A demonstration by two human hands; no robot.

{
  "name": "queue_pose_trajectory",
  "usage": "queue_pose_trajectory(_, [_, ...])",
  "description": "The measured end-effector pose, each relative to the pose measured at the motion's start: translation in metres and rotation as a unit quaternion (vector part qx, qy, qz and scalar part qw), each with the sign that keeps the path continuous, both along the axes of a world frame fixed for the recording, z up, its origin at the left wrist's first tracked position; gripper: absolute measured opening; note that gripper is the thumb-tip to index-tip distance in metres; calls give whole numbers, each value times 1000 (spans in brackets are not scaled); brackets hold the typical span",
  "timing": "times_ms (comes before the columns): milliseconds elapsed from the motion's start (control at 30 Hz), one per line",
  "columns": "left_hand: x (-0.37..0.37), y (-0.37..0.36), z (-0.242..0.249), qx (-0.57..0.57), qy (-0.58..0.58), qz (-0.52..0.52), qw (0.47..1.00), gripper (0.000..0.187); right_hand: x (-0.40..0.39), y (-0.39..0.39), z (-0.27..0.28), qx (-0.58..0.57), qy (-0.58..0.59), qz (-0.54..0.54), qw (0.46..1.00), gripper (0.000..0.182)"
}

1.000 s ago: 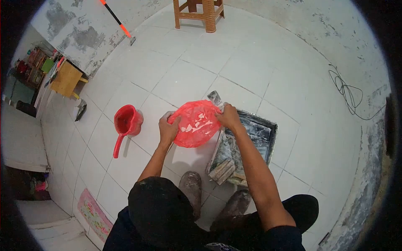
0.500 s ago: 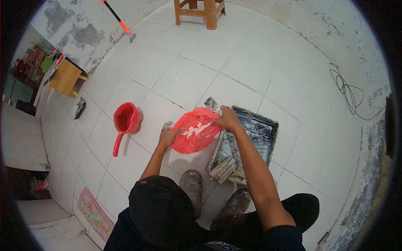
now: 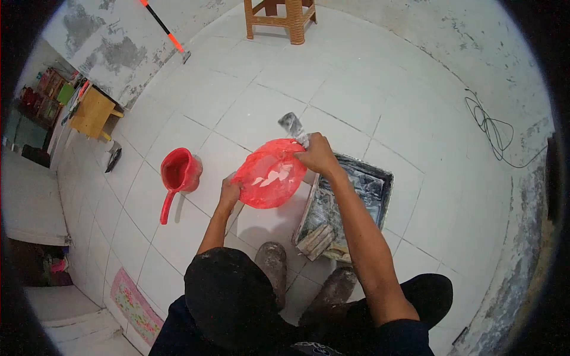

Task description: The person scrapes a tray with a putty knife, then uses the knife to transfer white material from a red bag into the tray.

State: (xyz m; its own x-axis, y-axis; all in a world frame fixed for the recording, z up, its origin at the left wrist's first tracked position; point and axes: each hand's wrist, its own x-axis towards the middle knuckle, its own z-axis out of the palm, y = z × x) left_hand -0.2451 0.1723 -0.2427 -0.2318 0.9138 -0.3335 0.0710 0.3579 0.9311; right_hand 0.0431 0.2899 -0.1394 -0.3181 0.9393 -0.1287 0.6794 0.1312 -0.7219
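Note:
Between my hands, a red plastic bowl (image 3: 270,193) with white paste smeared inside is held tilted above the floor. My left hand (image 3: 230,193) grips its left edge, fingers partly hidden behind the rim. At the opposite edge, my right hand (image 3: 317,155) is closed, pinching the rim while also holding a putty knife (image 3: 292,126). The knife's whitish blade points away past the far side of the bowl. Just right of the bowl, a dark paint tray (image 3: 387,190) smeared with white lies under my right forearm. A whitish, block-like tool (image 3: 316,241) rests on its near left corner.
A red dipper (image 3: 180,172) stands on the tiles at the left. Farther off are a brown stool (image 3: 295,24), a long-handled scraper (image 3: 175,43) against the wall and a small wooden table (image 3: 94,113). A coiled cable (image 3: 496,133) lies at right, a floral mat (image 3: 135,302) at lower left.
Both hands have moved the bowl slightly away from me and to the left, and its tilt has shifted. The putty knife blade has moved up and left with my right hand.

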Motion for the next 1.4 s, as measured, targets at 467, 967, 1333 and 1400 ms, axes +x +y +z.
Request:
queue_pose_trajectory(467, [-9, 29, 40, 75, 309, -5, 948, 42, -5, -38, -64, -18, -36, -86, 995, 67])
queue_pose_trajectory(967, [-50, -21, -24, -25, 421, 53, 905, 30, -29, -35, -56, 47, -110, 82, 989, 73])
queue_pose_trajectory(1333, [10, -2, 49, 59, 91, -17, 994, 38, -80, -35, -35, 127, -7, 144, 981, 92])
queue_pose_trajectory(1400, [17, -3, 52, 59, 98, -53, 992, 40, -83, -35, -22, 68, -35, 144, 987, 93])
